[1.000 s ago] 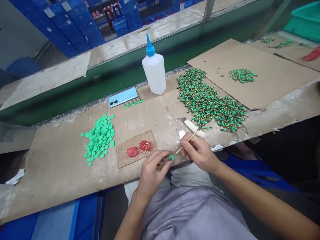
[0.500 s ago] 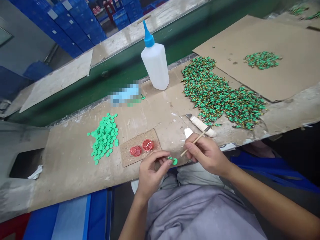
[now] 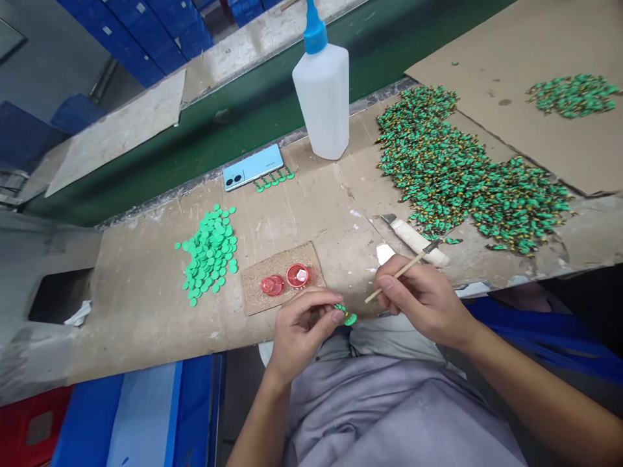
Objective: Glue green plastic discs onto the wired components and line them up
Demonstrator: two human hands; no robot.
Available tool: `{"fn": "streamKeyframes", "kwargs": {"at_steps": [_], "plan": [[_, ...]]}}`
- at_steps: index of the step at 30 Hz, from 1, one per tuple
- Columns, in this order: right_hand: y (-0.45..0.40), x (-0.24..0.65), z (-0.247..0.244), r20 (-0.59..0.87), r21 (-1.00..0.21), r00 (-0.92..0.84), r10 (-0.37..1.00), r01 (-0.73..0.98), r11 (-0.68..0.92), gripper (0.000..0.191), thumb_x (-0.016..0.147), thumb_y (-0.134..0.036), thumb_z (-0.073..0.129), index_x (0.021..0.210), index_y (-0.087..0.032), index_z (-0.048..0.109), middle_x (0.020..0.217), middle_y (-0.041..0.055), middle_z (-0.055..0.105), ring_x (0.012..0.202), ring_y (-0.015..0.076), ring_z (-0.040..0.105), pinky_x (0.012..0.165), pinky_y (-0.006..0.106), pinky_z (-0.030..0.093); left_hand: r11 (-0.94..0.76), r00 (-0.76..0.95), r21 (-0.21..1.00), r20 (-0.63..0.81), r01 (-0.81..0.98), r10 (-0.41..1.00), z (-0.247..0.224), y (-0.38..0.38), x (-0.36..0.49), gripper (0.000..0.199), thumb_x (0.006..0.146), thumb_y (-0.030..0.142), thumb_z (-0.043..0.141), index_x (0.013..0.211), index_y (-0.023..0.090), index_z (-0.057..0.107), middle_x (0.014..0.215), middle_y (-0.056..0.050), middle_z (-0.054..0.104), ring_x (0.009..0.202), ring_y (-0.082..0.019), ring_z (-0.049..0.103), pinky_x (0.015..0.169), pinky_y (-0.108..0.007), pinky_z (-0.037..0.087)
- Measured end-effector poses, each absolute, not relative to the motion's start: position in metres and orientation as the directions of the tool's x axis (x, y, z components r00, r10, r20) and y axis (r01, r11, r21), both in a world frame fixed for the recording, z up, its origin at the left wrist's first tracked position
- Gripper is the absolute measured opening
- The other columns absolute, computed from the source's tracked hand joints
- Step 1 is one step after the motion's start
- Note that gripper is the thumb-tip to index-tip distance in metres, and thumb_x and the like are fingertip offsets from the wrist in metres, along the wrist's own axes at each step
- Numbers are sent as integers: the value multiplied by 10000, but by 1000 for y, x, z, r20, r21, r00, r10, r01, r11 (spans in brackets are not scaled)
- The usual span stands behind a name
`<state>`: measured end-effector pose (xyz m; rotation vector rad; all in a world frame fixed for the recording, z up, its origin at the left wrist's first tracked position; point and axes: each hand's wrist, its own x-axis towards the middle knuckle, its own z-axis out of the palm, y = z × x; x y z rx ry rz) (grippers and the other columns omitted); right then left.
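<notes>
Between its thumb and fingers, my left hand pinches a small green figurine with a round green disc at one end. My right hand grips a thin wooden stick with a dark upper end; its pale tip points down toward the figurine, a gap apart. Just beyond my left hand, two red caps sit on a small brown board, one with something whitish inside. Left of that board spreads a heap of green discs. A big pile of green, black and yellow figurines lies to the right.
A white bottle with a blue nozzle stands near the green back ledge. A light-blue phone lies there with several based figurines beside it. A craft knife rests beyond my right hand. Cardboard holds a smaller figurine pile.
The view has shifted a little, so the table things appear displaced. The figurine in my left hand has tilted slightly. Both hands keep their grips, with the stick still apart from the figurine.
</notes>
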<state>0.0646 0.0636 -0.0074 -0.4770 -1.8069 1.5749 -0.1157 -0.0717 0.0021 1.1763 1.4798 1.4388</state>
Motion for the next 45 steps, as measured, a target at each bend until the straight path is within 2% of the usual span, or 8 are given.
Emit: {"fn": "streamKeyframes", "kwargs": {"at_steps": [7, 16, 21, 26, 29, 35, 42, 45], "plan": [[63, 65, -6, 259, -965, -703, 663, -151, 216, 236, 1078, -281, 506, 869, -205, 583, 712, -36, 575, 543, 67, 544, 488, 153, 456, -58, -285, 995, 80, 84, 955, 1, -72, -116, 143, 910, 173, 752, 1032, 245, 763, 910, -20, 708, 804, -118, 636, 709, -204, 503], [65, 66, -7, 247, -966, -735, 632, -133, 222, 207, 1073, -257, 510, 890, -212, 596, 712, -33, 610, 563, 80, 572, 508, 181, 453, -81, -264, 986, 118, 144, 957, -1, -71, -116, 162, 894, 138, 758, 1015, 246, 755, 912, -26, 716, 812, -145, 649, 698, -244, 524], [64, 67, -8, 284, -952, -735, 616, -140, 271, 199, 1067, -231, 508, 891, -215, 600, 740, -36, 603, 575, 76, 565, 535, 194, 444, -72, -270, 941, 167, 330, 948, 0, -69, -112, 192, 904, 127, 743, 1068, 225, 729, 937, -29, 699, 795, -124, 637, 690, -224, 517], [63, 66, -10, 350, -901, -769, 535, -120, 417, 144, 1043, -191, 531, 914, -206, 594, 764, -29, 611, 562, 74, 549, 539, 202, 423, -133, -195, 807, 294, 576, 936, 0, -63, -100, 165, 934, 91, 683, 1067, 188, 681, 946, -37, 703, 842, -137, 637, 739, -246, 506], [62, 65, -9, 418, -853, -736, 532, -116, 509, 181, 1028, -158, 523, 861, -199, 576, 740, -7, 631, 585, 99, 592, 559, 213, 443, -150, -161, 743, 329, 652, 931, 0, -60, -94, 178, 943, 88, 665, 1086, 193, 656, 957, -40, 711, 863, -157, 648, 776, -273, 511], [58, 64, -6, 504, -765, -661, 556, -42, 643, 193, 1009, -122, 504, 848, -210, 562, 691, 11, 653, 572, 130, 610, 546, 239, 456, -118, -143, 725, 287, 678, 947, -1, -61, -93, 298, 943, 131, 680, 1220, 218, 614, 1080, -64, 718, 954, -189, 664, 833, -309, 535], [59, 70, -7, 466, -773, -744, 479, -78, 630, 140, 1021, -146, 502, 931, -184, 601, 760, 20, 669, 631, 131, 640, 589, 227, 494, -133, -97, 736, 261, 664, 961, -1, -59, -99, 332, 940, 99, 674, 1238, 228, 606, 1101, -46, 738, 959, -184, 652, 851, -318, 514], [60, 71, -9, 450, -785, -745, 493, -68, 615, 145, 1025, -147, 497, 929, -186, 597, 775, 23, 678, 660, 140, 668, 623, 233, 514, -131, -94, 741, 254, 658, 963, -1, -59, -99, 317, 939, 96, 677, 1221, 225, 611, 1097, -39, 739, 948, -175, 647, 850, -309, 503]]}}
